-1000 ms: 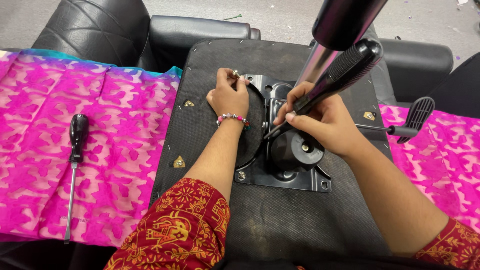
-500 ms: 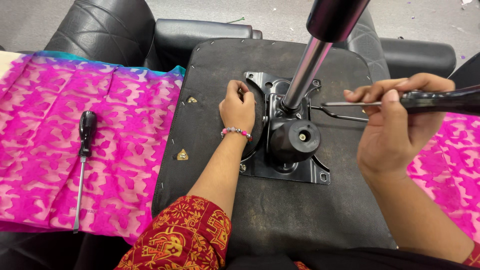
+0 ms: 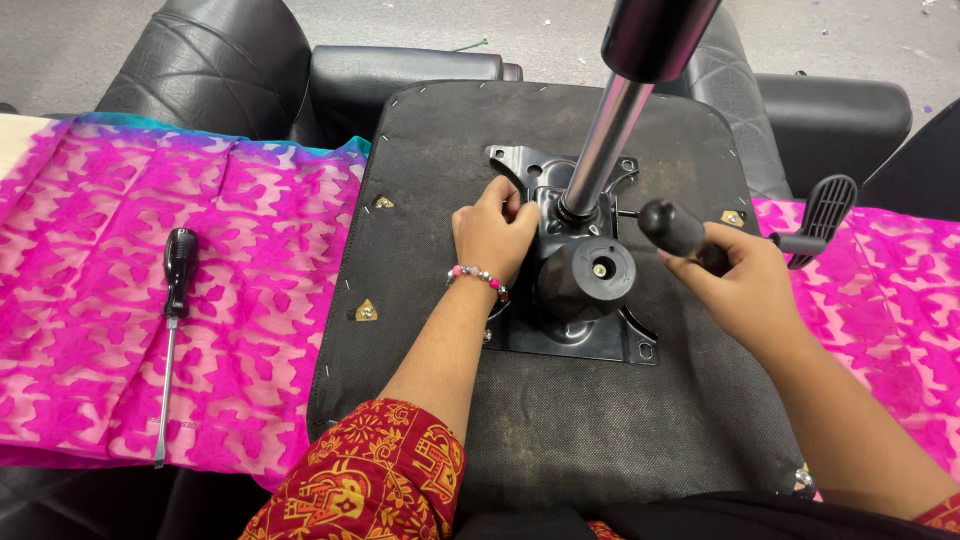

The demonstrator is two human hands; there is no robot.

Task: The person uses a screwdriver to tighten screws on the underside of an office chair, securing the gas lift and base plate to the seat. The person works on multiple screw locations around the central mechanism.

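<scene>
Hands work at the black metal mechanism plate (image 3: 560, 300) bolted to the upturned chair seat underside (image 3: 420, 200). Left hand (image 3: 492, 232) rests curled on the plate's left edge, holding nothing visible. Right hand (image 3: 745, 290), just right of the plate, grips a black-handled tool (image 3: 678, 230). A screwdriver (image 3: 172, 320) lies well left on pink cloth (image 3: 250, 260).

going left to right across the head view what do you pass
screwdriver → pink cloth → left hand → metal column → right hand gripping a black handle → black lever
</scene>
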